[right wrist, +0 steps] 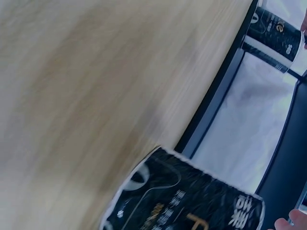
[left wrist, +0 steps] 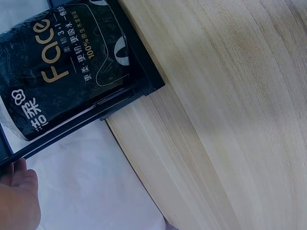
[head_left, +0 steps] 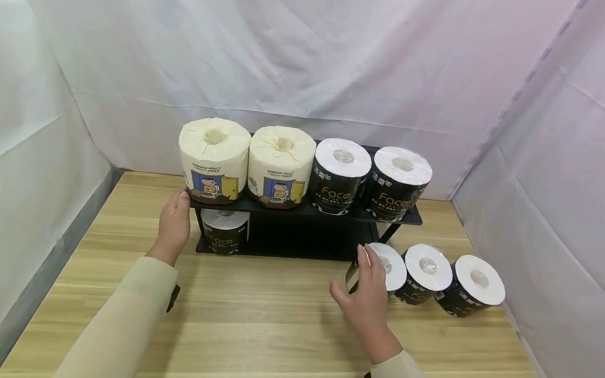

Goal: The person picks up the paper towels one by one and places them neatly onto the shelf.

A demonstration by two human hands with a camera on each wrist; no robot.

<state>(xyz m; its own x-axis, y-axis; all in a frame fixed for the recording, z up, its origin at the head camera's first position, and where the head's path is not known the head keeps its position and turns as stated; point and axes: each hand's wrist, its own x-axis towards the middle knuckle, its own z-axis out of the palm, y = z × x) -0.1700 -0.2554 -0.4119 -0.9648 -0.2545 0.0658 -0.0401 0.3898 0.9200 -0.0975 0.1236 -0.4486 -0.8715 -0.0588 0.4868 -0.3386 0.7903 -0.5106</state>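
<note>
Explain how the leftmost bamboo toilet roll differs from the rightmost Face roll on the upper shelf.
The bamboo toilet roll has a cream wrapper with a cartoon; the Face roll, a black one with gold lettering. The bamboo toilet roll looks wider than the Face roll. Both stand on the upper shelf.

We saw two cream toilet rolls (head_left: 218, 160), each printed with a blue-and-yellow cartoon panel (head_left: 214, 187) under dark lettering (head_left: 205, 168). On the other rolls (head_left: 337, 186) we made out black wrappers (left wrist: 62, 67) bearing gold "Face" lettering (head_left: 336, 195) and white characters (left wrist: 29, 112), below white tops (head_left: 428, 257). The rack (head_left: 303, 237) was plain black. We found the tabletop (head_left: 247, 328) pale yellowish brown, streaked with wood grain, the sleeves (head_left: 118, 323) beige, and the cloth walls (head_left: 266, 48) white, tinged pink toward the right.
</note>
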